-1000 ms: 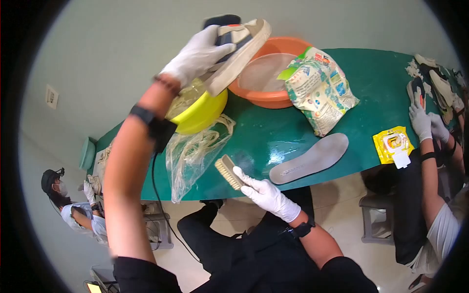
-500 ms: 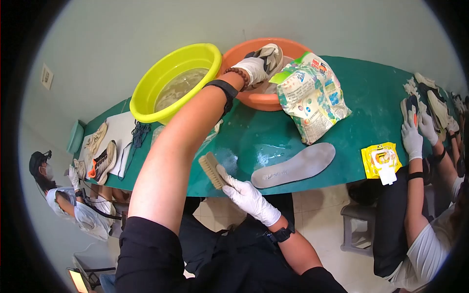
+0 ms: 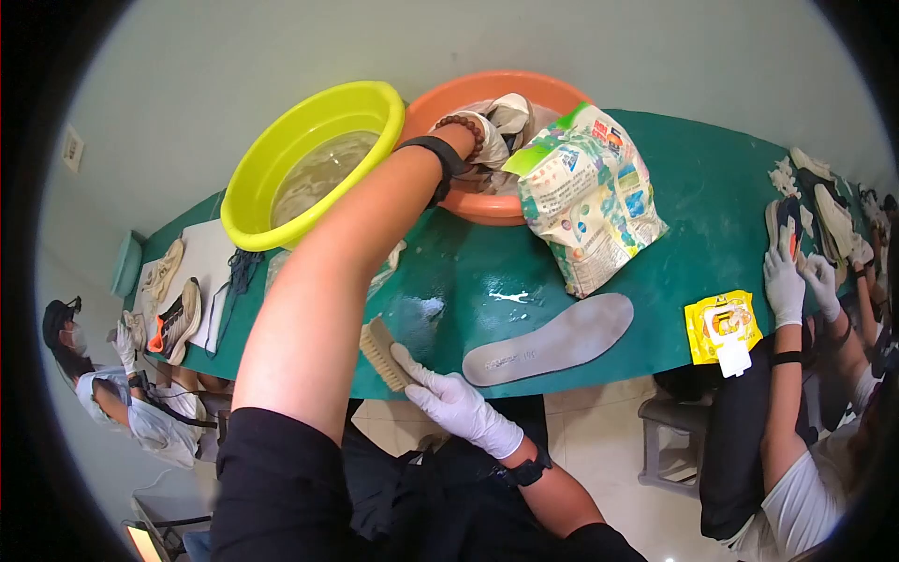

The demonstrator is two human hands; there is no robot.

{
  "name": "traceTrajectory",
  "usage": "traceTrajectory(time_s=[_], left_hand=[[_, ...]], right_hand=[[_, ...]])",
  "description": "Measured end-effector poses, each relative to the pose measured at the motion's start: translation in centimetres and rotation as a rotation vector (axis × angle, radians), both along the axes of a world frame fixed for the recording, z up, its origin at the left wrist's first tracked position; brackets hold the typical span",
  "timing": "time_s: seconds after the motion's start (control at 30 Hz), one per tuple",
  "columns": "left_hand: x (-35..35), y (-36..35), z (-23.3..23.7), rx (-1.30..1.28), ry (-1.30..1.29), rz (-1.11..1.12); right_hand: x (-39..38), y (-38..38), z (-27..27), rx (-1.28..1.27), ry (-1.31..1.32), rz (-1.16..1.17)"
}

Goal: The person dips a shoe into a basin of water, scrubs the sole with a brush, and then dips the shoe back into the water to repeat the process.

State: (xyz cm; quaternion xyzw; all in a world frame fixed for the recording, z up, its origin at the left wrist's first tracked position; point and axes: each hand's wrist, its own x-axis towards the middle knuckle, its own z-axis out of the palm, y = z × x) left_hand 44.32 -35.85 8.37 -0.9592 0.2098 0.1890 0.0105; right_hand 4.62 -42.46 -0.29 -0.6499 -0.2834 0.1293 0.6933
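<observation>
My left hand (image 3: 489, 142), in a white glove, reaches into the orange basin (image 3: 496, 214) and is closed on a grey and white shoe (image 3: 511, 114); its fingers are partly hidden. Near the table's front edge my right hand (image 3: 459, 403), also gloved, grips a wooden brush (image 3: 386, 356) with pale bristles. A grey insole (image 3: 551, 341) lies flat on the green table (image 3: 698, 178), to the right of the brush. Beside the orange basin, and overlapping its edge in view, stands a detergent bag (image 3: 592, 201).
A yellow-green basin (image 3: 245, 187) with cloudy water stands left. Further left are shoes (image 3: 176, 320) and a person (image 3: 122, 403). On the right lie a yellow wipes packet (image 3: 710, 328) and, behind it, a co-worker's gloved hands (image 3: 785, 286) at another shoe.
My left hand and the shoe have gone lower into the orange basin. My right hand still holds the brush. The whole view has shifted slightly.
</observation>
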Motion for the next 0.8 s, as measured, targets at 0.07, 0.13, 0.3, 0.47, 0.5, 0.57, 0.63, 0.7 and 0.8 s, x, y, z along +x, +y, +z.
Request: traceTrajectory(time_s=[0.07, 0.13, 0.3, 0.47, 0.5, 0.57, 0.63, 0.7, 0.8], left_hand=[[0.3, -0.5, 0.2, -0.076, 0.054, 0.030], [-1.5, -1.3, 3.3, -0.072, 0.161, 0.097], [-2.2, -2.2, 5.1, -0.083, 0.183, 0.132], [-4.1, -4.6, 5.7, -0.061, -0.077, -0.123], [-2.8, -3.9, 4.7, -0.083, 0.021, -0.139], [2.3, -1.0, 1.3, -0.208, 0.277, -0.143], [-0.9, -1.5, 3.0, 0.113, 0.076, -0.228], [-4.1, -3.4, 5.2, 0.344, -0.080, -0.203], [-3.5, -3.1, 4.5, 0.482, -0.117, -0.373]], right_hand=[[0.2, -0.4, 0.3, -0.059, 0.038, 0.050], [0.2, -0.4, 0.6, -0.038, 0.049, 0.067], [0.5, -0.1, 1.0, 0.013, 0.011, 0.026], [0.6, -0.4, 1.6, -0.100, 0.046, 0.071], [0.4, -0.3, 1.4, -0.122, 0.058, 0.071], [0.4, -0.3, 1.5, -0.162, 0.060, 0.070], [0.4, -0.2, 1.6, -0.169, 0.049, 0.059], [0.5, -0.2, 1.4, -0.152, 0.009, 0.026], [0.0, 0.1, 0.5, -0.132, -0.024, 0.002]])
